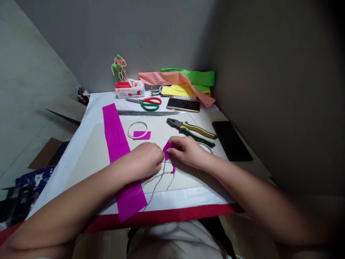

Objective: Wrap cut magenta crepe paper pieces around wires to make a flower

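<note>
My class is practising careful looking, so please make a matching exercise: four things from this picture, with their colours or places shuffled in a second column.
Things:
1. Twisted wire
2. Scissors
3. Pliers
4. Long paper strip

Descriptions:
A. Purple, passing under the left forearm
B. Yellow-and-green-handled
C. Grey, partly wrapped in purple
D. Red-and-green-handled

Pairs: 1-C, 2-D, 3-B, 4-A

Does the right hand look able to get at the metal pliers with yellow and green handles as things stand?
Probably yes: the pliers lie just beyond the right hand, with nothing visible on them, though it would likely have to release the small magenta paper-like piece it pinches.
</note>
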Tool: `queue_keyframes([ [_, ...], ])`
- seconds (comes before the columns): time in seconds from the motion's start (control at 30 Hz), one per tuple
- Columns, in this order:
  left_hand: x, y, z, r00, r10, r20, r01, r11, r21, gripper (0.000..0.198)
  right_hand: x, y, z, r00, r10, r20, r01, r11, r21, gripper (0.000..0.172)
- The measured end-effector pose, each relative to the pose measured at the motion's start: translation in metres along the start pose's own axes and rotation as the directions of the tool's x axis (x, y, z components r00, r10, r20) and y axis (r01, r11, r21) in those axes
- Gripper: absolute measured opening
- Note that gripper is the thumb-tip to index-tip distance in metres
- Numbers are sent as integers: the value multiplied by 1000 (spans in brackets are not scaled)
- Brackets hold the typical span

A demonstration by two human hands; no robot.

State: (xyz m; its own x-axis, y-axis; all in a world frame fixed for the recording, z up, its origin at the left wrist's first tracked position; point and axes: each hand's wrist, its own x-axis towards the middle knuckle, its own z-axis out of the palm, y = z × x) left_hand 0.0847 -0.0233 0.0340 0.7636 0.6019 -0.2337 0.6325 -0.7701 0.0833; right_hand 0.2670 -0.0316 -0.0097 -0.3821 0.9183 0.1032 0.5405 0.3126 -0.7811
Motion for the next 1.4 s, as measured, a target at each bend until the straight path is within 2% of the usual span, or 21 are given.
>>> queue_keyframes([
  [0.1,1,0,1,1000,-2,-20,3,1000,16,25,0,-1,0,1000,-13,11,13,1000,-14,7],
  [0.37,2,2,-2,993,-115,-14,115,987,114,25,0,1,1,1000,-14,7,14,1000,-27,9],
  [0.6,1,3,-3,999,-54,2,53,990,131,21,0,3,2,1000,-15,-8,15,999,-32,8],
  [0.8,-1,3,-7,1000,6,31,-11,982,186,22,-1,-2,-1,999,9,38,-9,1000,-4,10],
  [1.0,-4,2,-10,995,78,-63,-63,974,220,19,-2,-6,-5,995,57,83,-67,990,128,9],
  [1.2,-7,4,-13,993,93,-67,-76,971,229,16,-2,-4,-13,975,73,208,-147,917,371,12],
  [1.4,-10,7,-16,994,99,-54,-83,967,241,19,-4,-3,-18,952,48,302,-167,908,384,15],
])
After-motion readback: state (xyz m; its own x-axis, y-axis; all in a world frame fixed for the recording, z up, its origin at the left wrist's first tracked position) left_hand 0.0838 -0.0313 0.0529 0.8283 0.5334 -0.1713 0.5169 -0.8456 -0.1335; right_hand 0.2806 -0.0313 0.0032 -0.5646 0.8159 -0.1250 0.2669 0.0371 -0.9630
